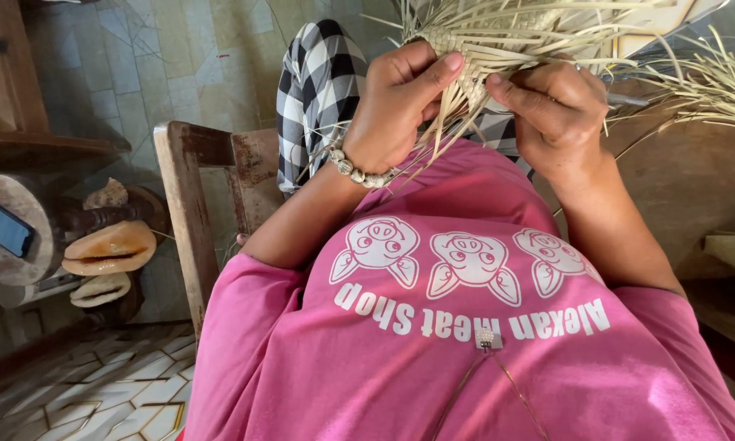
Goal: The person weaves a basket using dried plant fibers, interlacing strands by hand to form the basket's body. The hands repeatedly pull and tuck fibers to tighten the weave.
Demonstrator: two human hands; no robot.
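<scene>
The person sits in a wooden chair (189, 204) over a pale tiled floor (131, 65), wearing a pink printed shirt (465, 359) and black-and-white checked trousers (318, 90). A brown wooden surface (694, 188) lies to their right, with loose pale straw strands (710, 86) spread over its far edge. No bowl or basket stands open anywhere, so there is nothing to see inside one.

Up over the knees, both hands work a half-woven piece of palm-leaf strips (498, 37), its plaited part tight and its free ends fanning out in every direction. The left hand (396, 110) is curled around the weave's near edge, thumb pressed flat across the strips and a beaded bracelet (359, 170) on the wrist. The right hand (559, 114) closes on the same edge from the other side, fingers (518, 94) bent and pinching the strips. The weave sits between the two thumbs, touching both, with several strips trailing down between the hands.

Off to the left, large seashells (110, 247) rest on a low stand, beside a blue phone (2, 224) on a round wooden block (16, 237).
</scene>
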